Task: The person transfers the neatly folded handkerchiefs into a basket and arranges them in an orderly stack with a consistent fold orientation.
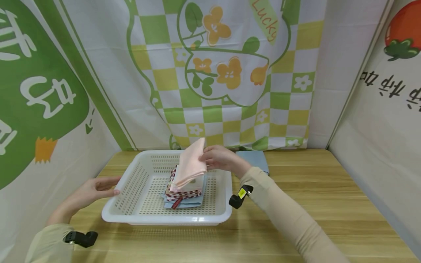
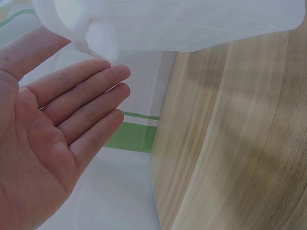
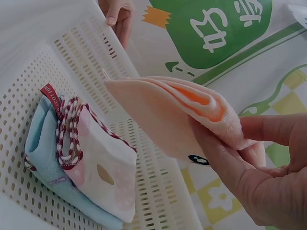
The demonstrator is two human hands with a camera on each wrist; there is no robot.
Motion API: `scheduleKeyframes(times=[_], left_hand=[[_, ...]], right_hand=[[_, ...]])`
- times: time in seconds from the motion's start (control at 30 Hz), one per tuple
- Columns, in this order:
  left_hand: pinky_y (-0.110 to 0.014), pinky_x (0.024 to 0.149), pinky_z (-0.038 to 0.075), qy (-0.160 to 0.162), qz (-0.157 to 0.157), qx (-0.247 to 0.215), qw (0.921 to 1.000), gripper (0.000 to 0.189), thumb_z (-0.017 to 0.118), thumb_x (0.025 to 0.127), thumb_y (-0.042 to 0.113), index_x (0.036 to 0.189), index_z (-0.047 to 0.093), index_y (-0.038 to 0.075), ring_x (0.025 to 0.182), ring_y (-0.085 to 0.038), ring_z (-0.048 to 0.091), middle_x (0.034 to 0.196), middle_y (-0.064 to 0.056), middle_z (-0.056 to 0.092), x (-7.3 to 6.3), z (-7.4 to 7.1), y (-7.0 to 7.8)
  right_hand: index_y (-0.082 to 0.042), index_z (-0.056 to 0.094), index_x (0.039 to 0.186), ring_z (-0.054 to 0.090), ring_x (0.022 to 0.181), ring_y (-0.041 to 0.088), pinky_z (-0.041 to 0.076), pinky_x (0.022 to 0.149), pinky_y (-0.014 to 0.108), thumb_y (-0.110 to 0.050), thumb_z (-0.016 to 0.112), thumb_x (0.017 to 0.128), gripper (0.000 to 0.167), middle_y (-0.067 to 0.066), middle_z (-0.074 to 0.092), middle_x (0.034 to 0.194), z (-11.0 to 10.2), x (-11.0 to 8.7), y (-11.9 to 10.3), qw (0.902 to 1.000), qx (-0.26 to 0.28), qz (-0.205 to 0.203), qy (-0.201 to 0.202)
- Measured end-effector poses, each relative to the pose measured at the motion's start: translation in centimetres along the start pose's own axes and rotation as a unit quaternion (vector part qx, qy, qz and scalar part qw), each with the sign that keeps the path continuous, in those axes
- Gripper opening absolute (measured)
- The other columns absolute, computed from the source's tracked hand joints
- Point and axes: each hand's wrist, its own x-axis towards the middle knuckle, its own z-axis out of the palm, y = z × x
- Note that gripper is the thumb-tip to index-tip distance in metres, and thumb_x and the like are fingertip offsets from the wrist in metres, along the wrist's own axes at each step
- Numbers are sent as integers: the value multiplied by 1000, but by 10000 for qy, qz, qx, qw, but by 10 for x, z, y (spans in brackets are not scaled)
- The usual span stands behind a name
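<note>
A folded pale pink towel (image 1: pixel 190 164) is pinched by my right hand (image 1: pixel 222 159) between thumb and fingers at its thick folded edge. It is held above the white plastic basket (image 1: pixel 108 217), tilted, its lower end overlapping a stack in the head view. In that stack lie a folded white-and-pink towel with a dark red and white checked edge (image 3: pixel 108 167) and, beneath it, a folded light blue towel (image 3: pixel 45 129) with a small red tag (image 3: pixel 51 98). At the basket's left rim, my left hand (image 1: pixel 87 195) rests with straight fingers, thumb tip right at the rim.
Another folded blue cloth (image 1: pixel 254 160) lies on the wooden table (image 1: pixel 312 204) behind my right forearm, close to the back edge. Printed fabric walls (image 1: pixel 230 120) enclose the table at the back and both sides. Each wrist wears a small black camera (image 1: pixel 80 238).
</note>
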Motion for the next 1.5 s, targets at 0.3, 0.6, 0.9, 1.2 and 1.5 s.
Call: scheduleKeyframes(times=[0.3, 0.6, 0.9, 1.2, 1.5], left_hand=[[-57, 91, 47, -53, 9, -102, 9999, 59, 62, 92, 30, 140, 44, 0, 124, -49, 45, 138, -25, 49, 1, 1, -3], [-60, 92, 45, -6, -69, -102, 9999, 60, 62, 92, 31, 140, 43, -1, 125, -50, 45, 138, -25, 48, -1, 2, -5], [-60, 92, 45, 30, -85, -113, 9999, 61, 63, 92, 31, 140, 43, -2, 124, -50, 45, 138, -26, 48, 0, 3, -4], [-60, 93, 45, 14, -51, -117, 9999, 61, 62, 92, 31, 140, 42, -2, 124, -50, 45, 138, -26, 47, 0, 2, -4], [-60, 94, 45, -19, -65, -72, 10000, 61, 61, 93, 31, 141, 42, -2, 125, -50, 44, 139, -26, 47, 2, 2, -4]], right_hand=[[10, 51, 121, 65, 77, 15, 57, 79, 31, 2, 53, 91, 30, 8, 63, 89, 5, 8, 6, 9995, 186, 64, -235], [8, 50, 125, 64, 80, 15, 56, 83, 33, 4, 50, 91, 35, 8, 62, 90, 13, 20, 15, 9985, 394, 186, -318], [3, 42, 138, 63, 90, 17, 52, 93, 39, 2, 49, 92, 47, 9, 60, 100, 21, 21, 17, 9979, 317, 137, -541], [4, 43, 137, 63, 89, 18, 50, 95, 42, 3, 47, 92, 45, 7, 60, 95, 33, 24, 17, 9972, 289, 141, -675], [3, 53, 112, 62, 79, 16, 55, 74, 30, 5, 48, 91, 22, 6, 59, 85, 41, 32, 22, 9978, 351, 201, -534]])
